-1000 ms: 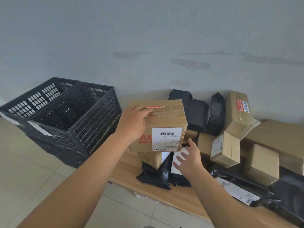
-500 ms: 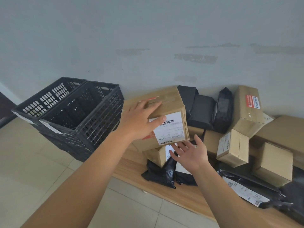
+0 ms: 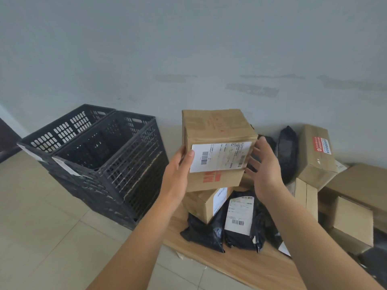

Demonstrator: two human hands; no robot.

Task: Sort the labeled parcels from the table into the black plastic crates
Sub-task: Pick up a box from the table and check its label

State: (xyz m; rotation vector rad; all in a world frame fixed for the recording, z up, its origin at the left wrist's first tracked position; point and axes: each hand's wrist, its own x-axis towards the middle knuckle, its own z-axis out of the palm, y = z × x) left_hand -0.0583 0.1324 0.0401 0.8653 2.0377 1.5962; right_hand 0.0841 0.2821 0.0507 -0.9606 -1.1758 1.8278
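My left hand grips the left side of a brown cardboard box, thumb on its white shipping label. The box is raised and tilted above the parcel pile, label facing me. At the box's right edge is my right hand, fingers spread and straight; whether it touches the box is unclear. Two black plastic crates stand on the floor to the left: the nearer crate and the farther crate. Both look empty from here.
The wooden table carries a smaller labelled box, black poly bags with labels, and more cardboard boxes at the right. A grey wall runs close behind. Tiled floor lies left of the table.
The box has been lifted off the pile and tipped so that its label faces me. My right hand rose from below it to its right side.
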